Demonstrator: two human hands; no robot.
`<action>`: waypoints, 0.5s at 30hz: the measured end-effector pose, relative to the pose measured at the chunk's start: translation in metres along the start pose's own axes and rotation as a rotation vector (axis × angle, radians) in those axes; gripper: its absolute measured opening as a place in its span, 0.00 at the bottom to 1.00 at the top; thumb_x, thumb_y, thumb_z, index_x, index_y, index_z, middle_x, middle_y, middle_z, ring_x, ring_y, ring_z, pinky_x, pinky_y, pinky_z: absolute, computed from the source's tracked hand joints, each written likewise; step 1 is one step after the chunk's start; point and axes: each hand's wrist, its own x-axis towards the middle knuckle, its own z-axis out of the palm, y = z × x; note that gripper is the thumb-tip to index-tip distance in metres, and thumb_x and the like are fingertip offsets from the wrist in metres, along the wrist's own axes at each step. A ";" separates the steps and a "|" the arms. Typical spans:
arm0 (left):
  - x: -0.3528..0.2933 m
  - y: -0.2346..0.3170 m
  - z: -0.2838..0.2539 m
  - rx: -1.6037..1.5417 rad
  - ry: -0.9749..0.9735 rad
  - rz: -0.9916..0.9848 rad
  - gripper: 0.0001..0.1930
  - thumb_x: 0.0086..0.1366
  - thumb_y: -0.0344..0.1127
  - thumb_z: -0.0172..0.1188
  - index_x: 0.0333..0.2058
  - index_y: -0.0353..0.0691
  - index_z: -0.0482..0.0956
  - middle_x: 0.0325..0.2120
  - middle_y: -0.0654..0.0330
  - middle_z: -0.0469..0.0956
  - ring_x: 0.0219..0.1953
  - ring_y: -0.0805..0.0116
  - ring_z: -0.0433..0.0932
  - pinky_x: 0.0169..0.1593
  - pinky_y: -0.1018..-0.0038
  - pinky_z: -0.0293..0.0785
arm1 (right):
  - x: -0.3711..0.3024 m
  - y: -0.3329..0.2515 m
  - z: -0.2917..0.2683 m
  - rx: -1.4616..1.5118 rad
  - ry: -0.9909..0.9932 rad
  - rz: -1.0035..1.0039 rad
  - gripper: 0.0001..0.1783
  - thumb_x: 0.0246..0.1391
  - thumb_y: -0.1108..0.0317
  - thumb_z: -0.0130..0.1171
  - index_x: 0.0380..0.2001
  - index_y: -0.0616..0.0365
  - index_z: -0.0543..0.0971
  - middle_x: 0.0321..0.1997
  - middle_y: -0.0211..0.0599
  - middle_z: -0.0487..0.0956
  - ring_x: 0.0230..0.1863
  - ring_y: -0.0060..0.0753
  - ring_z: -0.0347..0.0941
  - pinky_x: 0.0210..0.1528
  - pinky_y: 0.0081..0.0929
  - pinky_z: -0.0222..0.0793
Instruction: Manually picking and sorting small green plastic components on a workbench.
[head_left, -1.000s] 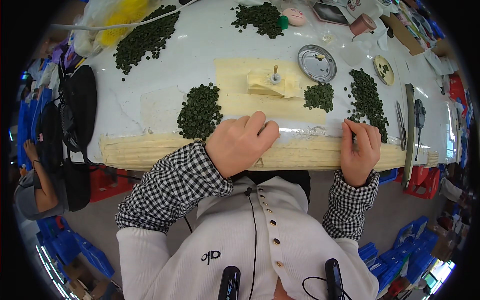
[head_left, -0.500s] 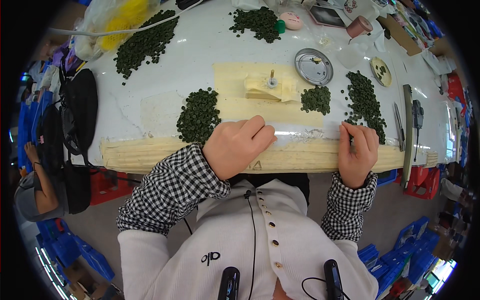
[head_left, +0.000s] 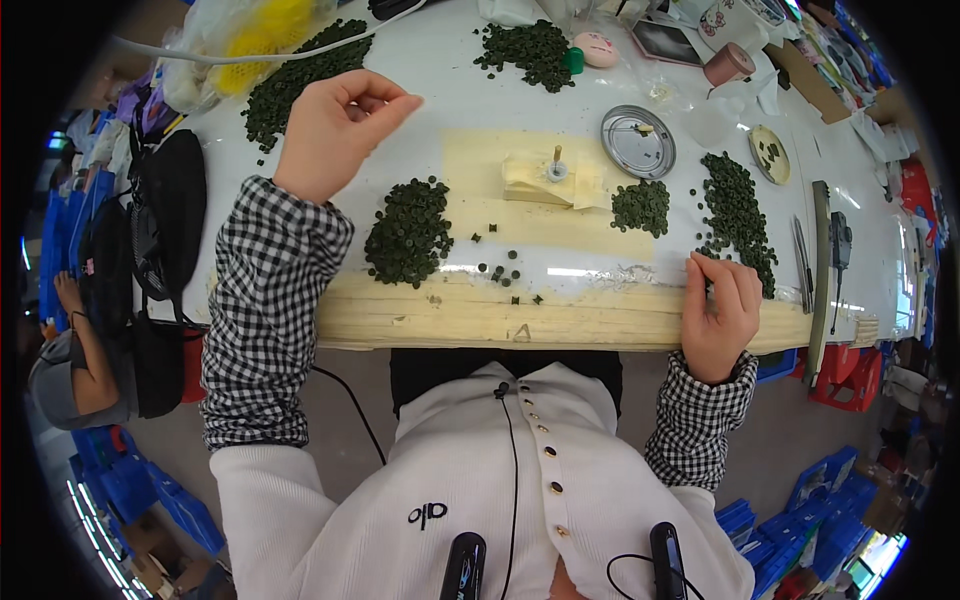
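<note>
My left hand [head_left: 340,132] is raised over the table's left part, between two heaps of small dark green round pieces. Its thumb and fingertips come together in a pinch; whatever may be in them cannot be made out. Below it lies the near heap of green pieces [head_left: 408,232], with several loose pieces [head_left: 497,272] scattered to its right. At the front edge on the right, my right hand [head_left: 722,312] is closed, thumb against fingertips, beside the right heap [head_left: 738,215]. Its contents are hidden. Between the hands stands a tape-covered block [head_left: 540,182] with a thin upright pin [head_left: 557,155].
A smaller heap of green pieces [head_left: 640,207] lies right of the block, below a round metal lid [head_left: 638,142]. Further heaps sit at the back left [head_left: 300,85] and back middle [head_left: 527,55]. Tweezers [head_left: 803,262] lie at the right. A white cable [head_left: 270,58] crosses the back left.
My left hand has moved from the front middle up and to the left. Loose green pieces now show right of the near heap, where that hand was. The right hand has barely moved.
</note>
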 end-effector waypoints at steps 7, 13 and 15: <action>0.043 -0.096 -0.056 0.490 0.216 -0.074 0.12 0.57 0.42 0.64 0.30 0.37 0.81 0.20 0.63 0.77 0.23 0.73 0.74 0.31 0.75 0.72 | 0.000 -0.052 0.002 0.263 -0.161 -0.028 0.13 0.38 0.76 0.69 0.32 0.62 0.80 0.27 0.39 0.74 0.29 0.38 0.71 0.31 0.29 0.68; 0.046 -0.112 -0.050 0.593 0.406 -0.008 0.10 0.58 0.38 0.61 0.35 0.38 0.81 0.23 0.59 0.80 0.23 0.69 0.76 0.32 0.74 0.72 | 0.018 -0.112 0.040 0.171 -0.484 -0.201 0.36 0.43 0.52 0.66 0.53 0.57 0.70 0.38 0.41 0.70 0.32 0.37 0.71 0.30 0.28 0.71; 0.046 -0.122 -0.050 0.646 0.454 0.075 0.10 0.59 0.37 0.60 0.36 0.39 0.81 0.25 0.59 0.80 0.24 0.68 0.76 0.33 0.73 0.72 | 0.025 -0.118 0.055 0.107 -0.443 -0.271 0.31 0.45 0.51 0.63 0.49 0.55 0.70 0.33 0.38 0.68 0.29 0.34 0.70 0.25 0.26 0.69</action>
